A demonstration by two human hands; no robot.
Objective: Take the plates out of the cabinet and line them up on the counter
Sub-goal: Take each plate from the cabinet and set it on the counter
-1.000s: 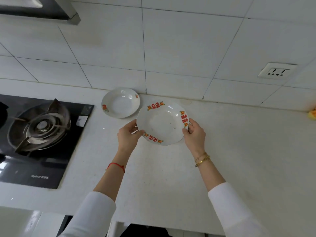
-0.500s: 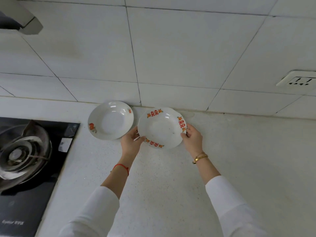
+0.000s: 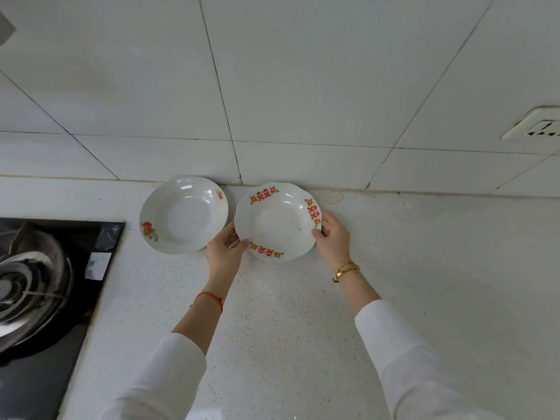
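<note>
Left hand (image 3: 223, 251) and right hand (image 3: 332, 237) pinch opposite rims of the white scalloped plate with red characters (image 3: 277, 221), set at the speckled white surface (image 3: 288, 313). Beyond the left fingers (image 3: 233, 234), just beside, lies the white round fruit-print plate (image 3: 183, 218). Placing seems nearly done; next, release and fetch another.

Both arms reach forward in white sleeves pushed back from the wrists. The left hand (image 3: 223, 253) grips the plate (image 3: 277, 221) at its near-left rim, thumb on top. The right hand (image 3: 332, 237) pinches the right rim, its fingers seemingly curled beneath.
</note>
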